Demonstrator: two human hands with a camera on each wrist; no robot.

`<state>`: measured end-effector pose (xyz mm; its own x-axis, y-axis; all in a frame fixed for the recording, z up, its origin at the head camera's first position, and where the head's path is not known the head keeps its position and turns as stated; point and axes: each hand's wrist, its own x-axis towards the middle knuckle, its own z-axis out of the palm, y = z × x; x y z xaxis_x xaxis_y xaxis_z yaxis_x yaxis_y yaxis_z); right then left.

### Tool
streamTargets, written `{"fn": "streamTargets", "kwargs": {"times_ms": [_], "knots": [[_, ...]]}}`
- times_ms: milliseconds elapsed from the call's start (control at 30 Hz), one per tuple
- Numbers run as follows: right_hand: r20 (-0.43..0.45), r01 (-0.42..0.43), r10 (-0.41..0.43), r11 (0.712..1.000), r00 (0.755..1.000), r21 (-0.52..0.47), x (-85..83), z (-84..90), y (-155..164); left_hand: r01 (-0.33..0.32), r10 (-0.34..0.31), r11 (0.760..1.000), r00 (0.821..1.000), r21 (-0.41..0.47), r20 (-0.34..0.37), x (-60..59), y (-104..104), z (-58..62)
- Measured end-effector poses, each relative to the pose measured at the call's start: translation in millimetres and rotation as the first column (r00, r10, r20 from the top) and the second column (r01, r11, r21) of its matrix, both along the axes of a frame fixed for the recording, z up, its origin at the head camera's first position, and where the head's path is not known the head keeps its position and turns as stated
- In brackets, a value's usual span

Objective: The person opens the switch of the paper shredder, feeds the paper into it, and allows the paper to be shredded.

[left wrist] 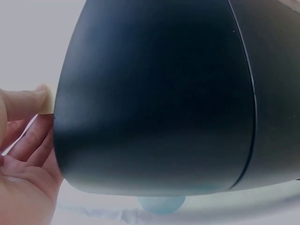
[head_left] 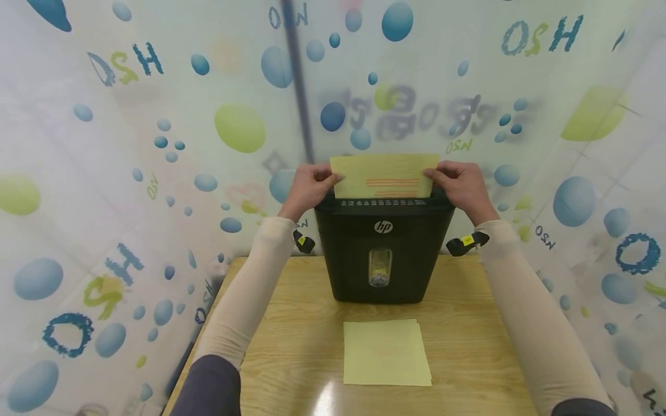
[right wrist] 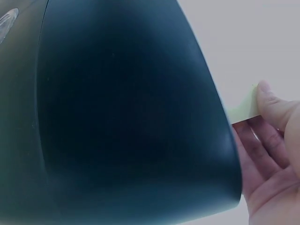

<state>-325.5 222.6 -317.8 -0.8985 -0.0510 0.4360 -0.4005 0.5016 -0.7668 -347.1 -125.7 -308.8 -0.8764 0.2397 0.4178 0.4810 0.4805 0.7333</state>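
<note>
A black paper shredder (head_left: pixel 383 254) stands on the wooden table (head_left: pixel 291 341). A yellow sheet with orange lines (head_left: pixel 385 175) stands upright in the shredder's top slot. My left hand (head_left: pixel 308 189) pinches the sheet's left edge and my right hand (head_left: pixel 460 184) pinches its right edge. In the left wrist view the shredder's black wall (left wrist: pixel 159 98) fills the frame, with my left hand's thumb (left wrist: pixel 26 103) on the paper's edge. The right wrist view shows the shredder's black side (right wrist: pixel 126 117) and my right hand's thumb (right wrist: pixel 274 105) on a strip of the yellow sheet (right wrist: pixel 244 107).
A small stack of yellow sheets (head_left: pixel 386 352) lies on the table in front of the shredder. Shreds show through the shredder's front window (head_left: pixel 380 267). A printed curtain with bubbles (head_left: pixel 130 144) closes in the table on the left, back and right.
</note>
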Motion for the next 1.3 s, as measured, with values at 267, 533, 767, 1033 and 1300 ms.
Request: {"fn": "streamTargets", "kwargs": {"times_ms": [267, 533, 767, 1033, 1300], "knots": [[0.090, 0.012, -0.017, 0.999, 0.996, 0.052, 2.5, -0.2, 3, -0.011, 0.014, 0.998, 0.999, -0.066, 0.050, 1.2, -1, -2.7], [0.154, -0.034, 0.023, 0.997, 0.988, 0.072, 2.5, 1.6, 4, -0.003, 0.009, 0.999, 0.995, -0.054, 0.101, 2.3, -1, -1.7], [0.195, -0.046, 0.032, 0.997, 0.980, 0.064, 2.6, 4.8, 6, 0.022, -0.023, 1.000, 0.990, 0.004, 0.140, 4.3, -5, 2.1], [0.267, -0.078, 0.054, 0.994, 0.962, 0.080, 8.2, 14.7, 8, 0.053, -0.052, 0.999, 0.982, -0.001, 0.180, 7.6, -6, 8.0], [0.251, -0.112, 0.083, 0.989, 0.964, 0.101, 14.8, 18.0, 7, 0.051, -0.044, 0.997, 0.992, -0.062, 0.119, 13.7, -8, 9.9]]}}
